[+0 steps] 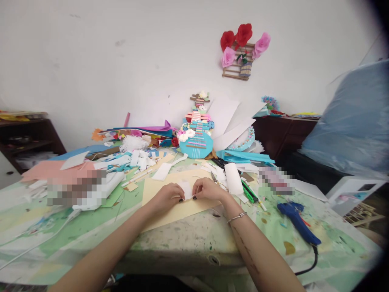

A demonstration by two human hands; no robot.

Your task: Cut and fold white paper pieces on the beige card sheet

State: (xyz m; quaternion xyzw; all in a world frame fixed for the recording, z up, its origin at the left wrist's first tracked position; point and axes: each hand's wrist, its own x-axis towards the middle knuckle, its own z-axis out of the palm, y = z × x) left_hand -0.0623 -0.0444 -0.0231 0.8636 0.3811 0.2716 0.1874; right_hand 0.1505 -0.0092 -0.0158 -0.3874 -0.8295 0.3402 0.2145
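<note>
Both my hands meet over a cream paper sheet (165,213) near the table's front edge. Between them is a small piece of thin white paper (187,189). My left hand (168,196) pinches its near left edge. From the other side, my right hand (208,190) pinches the near right edge, fingers curled. The two sets of fingertips are a short way apart. Just right of my right hand stands a white roll (233,178), with a green cutter knife (249,190) beside it. A folded white strip (162,171) lies beyond my left hand.
A blue glue gun (299,223) with a black cord lies at the right. Paper scraps (136,160) and a white power strip (101,192) crowd the left. Blue guitar-shaped crafts (196,144) stand at the back against the wall. A large plastic bag (352,121) bulges at the right.
</note>
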